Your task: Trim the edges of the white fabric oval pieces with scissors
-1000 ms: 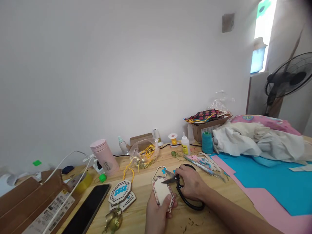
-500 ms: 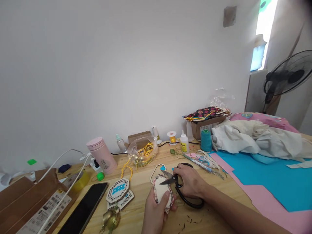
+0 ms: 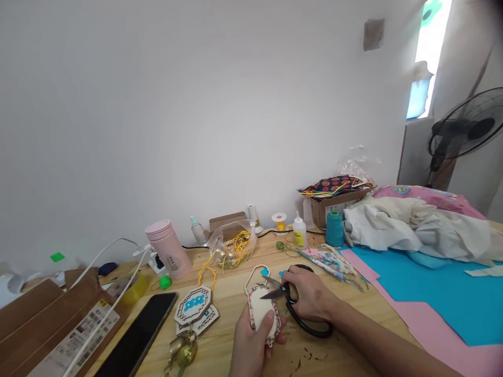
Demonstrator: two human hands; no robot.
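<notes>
My left hand (image 3: 253, 335) is closed on a cream oval piece (image 3: 259, 310) with a patterned fabric edge, the thumb lying across its face. In my right hand (image 3: 310, 293) is a pair of black-handled scissors (image 3: 281, 291). The blades are parted, with one over the upper edge of the cream piece; whether it touches cannot be made out. Just behind lies a thin pale wooden frame (image 3: 248, 281) with a small blue shape (image 3: 265, 272) by it. Dark scraps (image 3: 301, 364) are scattered below my hands.
Left of my hands lie wooden lattice ornaments (image 3: 194, 303) with brass bells (image 3: 184, 350), a phone (image 3: 137, 335) and a cardboard box (image 3: 78, 335). Behind stand a pink tumbler (image 3: 168, 251), a bag of bells (image 3: 231, 246), a glue bottle (image 3: 299, 234) and teal thread (image 3: 334, 230). Blue sheets (image 3: 440, 293) lie right.
The view has shifted slightly, so everything sits a little lower and further right. Both hands keep their hold on the cream piece and the scissors, whose blades stay parted.
</notes>
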